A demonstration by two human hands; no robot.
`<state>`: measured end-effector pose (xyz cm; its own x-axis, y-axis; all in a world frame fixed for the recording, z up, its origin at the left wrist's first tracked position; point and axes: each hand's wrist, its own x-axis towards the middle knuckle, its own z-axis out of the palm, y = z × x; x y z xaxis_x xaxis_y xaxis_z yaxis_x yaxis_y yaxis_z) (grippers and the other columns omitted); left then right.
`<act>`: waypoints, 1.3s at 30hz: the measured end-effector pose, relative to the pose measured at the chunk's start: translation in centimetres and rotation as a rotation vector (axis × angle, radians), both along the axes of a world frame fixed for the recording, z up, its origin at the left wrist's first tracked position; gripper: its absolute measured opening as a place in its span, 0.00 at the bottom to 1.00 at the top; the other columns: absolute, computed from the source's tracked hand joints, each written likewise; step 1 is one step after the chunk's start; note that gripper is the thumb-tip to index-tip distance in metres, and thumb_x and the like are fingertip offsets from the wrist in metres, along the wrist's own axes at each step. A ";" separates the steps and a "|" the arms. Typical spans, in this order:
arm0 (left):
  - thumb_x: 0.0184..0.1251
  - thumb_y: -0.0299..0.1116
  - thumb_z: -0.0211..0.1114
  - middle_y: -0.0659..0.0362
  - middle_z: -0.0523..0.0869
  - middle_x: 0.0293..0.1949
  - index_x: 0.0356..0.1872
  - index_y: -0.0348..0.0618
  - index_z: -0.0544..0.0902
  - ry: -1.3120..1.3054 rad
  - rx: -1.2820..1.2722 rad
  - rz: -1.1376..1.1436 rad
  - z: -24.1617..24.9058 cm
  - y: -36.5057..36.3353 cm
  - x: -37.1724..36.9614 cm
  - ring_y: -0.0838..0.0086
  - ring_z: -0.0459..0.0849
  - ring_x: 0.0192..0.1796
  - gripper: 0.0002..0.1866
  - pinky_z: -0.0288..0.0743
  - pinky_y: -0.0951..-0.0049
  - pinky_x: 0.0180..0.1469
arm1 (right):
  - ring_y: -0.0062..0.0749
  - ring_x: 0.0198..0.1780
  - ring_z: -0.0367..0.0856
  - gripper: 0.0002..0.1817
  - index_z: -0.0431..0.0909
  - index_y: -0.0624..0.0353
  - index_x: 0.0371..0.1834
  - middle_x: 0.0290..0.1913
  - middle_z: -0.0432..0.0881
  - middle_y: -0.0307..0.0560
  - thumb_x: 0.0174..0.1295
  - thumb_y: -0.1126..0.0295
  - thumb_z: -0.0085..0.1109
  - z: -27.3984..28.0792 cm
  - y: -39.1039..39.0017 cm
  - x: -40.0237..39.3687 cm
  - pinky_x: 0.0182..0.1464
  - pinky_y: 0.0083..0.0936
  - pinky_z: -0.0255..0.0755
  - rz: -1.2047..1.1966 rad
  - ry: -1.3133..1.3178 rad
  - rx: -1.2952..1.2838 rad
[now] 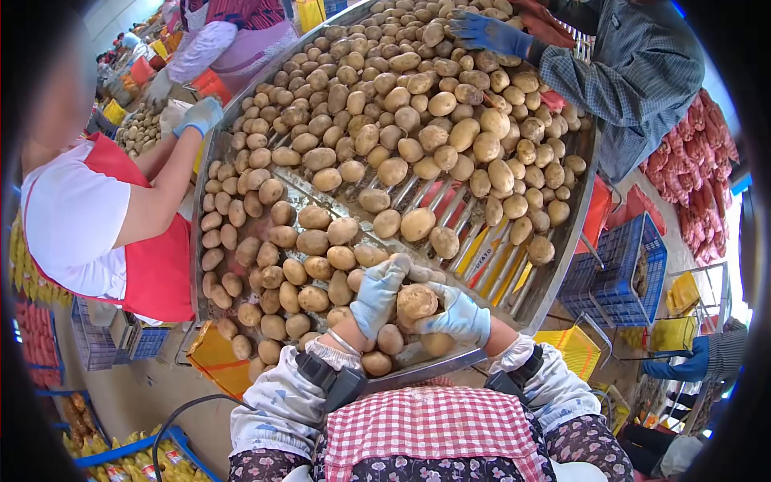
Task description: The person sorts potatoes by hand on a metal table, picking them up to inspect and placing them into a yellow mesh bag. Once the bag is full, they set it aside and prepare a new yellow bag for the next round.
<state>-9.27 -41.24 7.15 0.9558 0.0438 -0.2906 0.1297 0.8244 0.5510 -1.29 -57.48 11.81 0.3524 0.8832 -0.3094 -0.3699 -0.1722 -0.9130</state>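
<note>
Both of my hands wear thin pale blue gloves, close together at the near edge of a metal sorting table [552, 309]. A large brownish potato [417, 303] sits between them. My right hand [459, 316] is closed on its right side, thumb below and fingers above. My left hand [380, 294] curls against its left side, its fingertips partly covered by potatoes. Just below the left hand lie more potatoes [390, 340]. To the left, many potatoes [314, 242] cover a flat metal surface. Metal rollers [482, 255] show to the right.
A heap of potatoes [393, 99] fills the table's far side. A co-worker in a red apron [165, 269] stands left; another's blue-gloved hand [490, 36] touches the heap at far right. Blue crates [614, 277] and yellow crates [569, 347] stand right.
</note>
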 end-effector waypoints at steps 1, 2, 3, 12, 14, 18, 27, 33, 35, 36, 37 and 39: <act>0.71 0.41 0.57 0.55 0.86 0.39 0.41 0.39 0.83 0.017 0.690 0.119 -1.7 1.0 -0.1 0.67 0.84 0.42 0.15 0.79 0.69 0.47 | 0.25 0.59 0.73 0.36 0.69 0.59 0.65 0.57 0.77 0.41 0.51 0.68 0.74 0.1 -0.3 0.2 0.62 0.24 0.68 0.016 -0.069 -0.012; 0.68 0.42 0.58 0.54 0.87 0.38 0.39 0.43 0.84 0.031 1.383 0.236 -3.0 2.4 -0.2 0.60 0.85 0.40 0.13 0.78 0.64 0.47 | 0.25 0.58 0.74 0.36 0.70 0.58 0.65 0.56 0.78 0.41 0.51 0.68 0.74 0.2 -0.5 0.5 0.61 0.24 0.69 0.029 -0.139 -0.023; 0.64 0.43 0.59 0.50 0.84 0.47 0.46 0.45 0.83 -0.211 1.978 0.294 -3.6 5.2 -0.4 0.51 0.80 0.52 0.16 0.71 0.54 0.58 | 0.25 0.58 0.74 0.36 0.70 0.58 0.65 0.56 0.78 0.41 0.51 0.68 0.74 0.4 -0.7 0.8 0.61 0.24 0.69 0.022 -0.140 -0.022; 0.59 0.46 0.63 0.50 0.68 0.67 0.66 0.45 0.71 -0.161 2.098 -0.249 -1.1 5.2 -2.9 0.49 0.63 0.69 0.33 0.51 0.49 0.71 | 0.47 0.55 0.79 0.39 0.73 0.52 0.61 0.55 0.80 0.53 0.43 0.57 0.77 -0.1 -2.7 4.4 0.59 0.34 0.73 -0.410 -1.036 -0.421; 0.56 0.42 0.66 0.49 0.68 0.67 0.69 0.46 0.65 -0.057 1.859 -0.236 -0.4 5.3 0.1 0.53 0.65 0.69 0.38 0.54 0.51 0.71 | 0.47 0.55 0.79 0.38 0.74 0.52 0.61 0.54 0.80 0.53 0.43 0.56 0.77 -0.2 -3.0 4.3 0.59 0.35 0.73 -0.414 -1.043 -0.439; 0.54 0.43 0.67 0.51 0.74 0.62 0.67 0.47 0.67 -0.232 2.214 0.189 -0.4 2.5 7.4 0.56 0.70 0.64 0.37 0.55 0.52 0.70 | 0.34 0.54 0.80 0.35 0.73 0.55 0.61 0.54 0.80 0.49 0.48 0.61 0.76 -0.9 -4.0 4.0 0.56 0.29 0.73 -0.482 -0.895 -0.365; 0.61 0.53 0.62 0.53 0.84 0.42 0.64 0.47 0.70 -0.259 1.531 0.105 -1.2 2.3 9.2 0.63 0.84 0.42 0.33 0.78 0.64 0.50 | 0.35 0.54 0.78 0.29 0.68 0.56 0.65 0.56 0.78 0.46 0.65 0.54 0.62 -0.4 -8.6 3.3 0.59 0.33 0.72 -0.616 0.626 0.203; 0.75 0.50 0.49 0.55 0.85 0.45 0.52 0.36 0.79 0.029 0.142 -0.149 0.0 -1.1 5.4 0.69 0.84 0.44 0.25 0.78 0.69 0.46 | 0.42 0.60 0.76 0.37 0.67 0.57 0.65 0.60 0.75 0.52 0.62 0.39 0.55 -0.8 -5.7 3.1 0.63 0.38 0.71 -0.439 0.787 0.346; 0.77 0.46 0.48 0.54 0.84 0.47 0.53 0.35 0.78 0.119 0.514 0.024 -2.1 -3.1 5.0 0.66 0.83 0.48 0.23 0.76 0.70 0.51 | 0.43 0.60 0.75 0.38 0.67 0.57 0.65 0.61 0.75 0.53 0.62 0.38 0.54 -0.8 -4.7 2.7 0.63 0.39 0.70 -0.414 0.854 0.373; 0.78 0.41 0.46 0.51 0.84 0.50 0.55 0.35 0.77 0.012 0.716 0.038 0.0 -3.5 4.3 0.64 0.81 0.53 0.21 0.74 0.70 0.55 | 0.44 0.61 0.75 0.39 0.67 0.57 0.65 0.61 0.75 0.53 0.62 0.37 0.53 -1.3 -4.5 2.7 0.64 0.40 0.70 -0.465 0.822 0.375; 0.78 0.41 0.46 0.51 0.84 0.50 0.55 0.35 0.77 0.015 0.714 0.041 -0.4 -3.4 3.9 0.64 0.81 0.53 0.21 0.74 0.70 0.55 | 0.45 0.61 0.74 0.39 0.66 0.57 0.66 0.61 0.74 0.53 0.62 0.36 0.52 -1.6 -4.4 2.7 0.64 0.40 0.69 -0.514 0.790 0.377; 0.77 0.38 0.47 0.48 0.83 0.53 0.57 0.34 0.76 -0.129 1.115 0.055 -0.8 -3.0 3.0 0.60 0.81 0.55 0.20 0.74 0.67 0.56 | 0.44 0.63 0.73 0.41 0.66 0.57 0.66 0.62 0.73 0.53 0.62 0.35 0.50 -1.3 -4.3 2.4 0.67 0.40 0.67 -0.454 0.796 0.399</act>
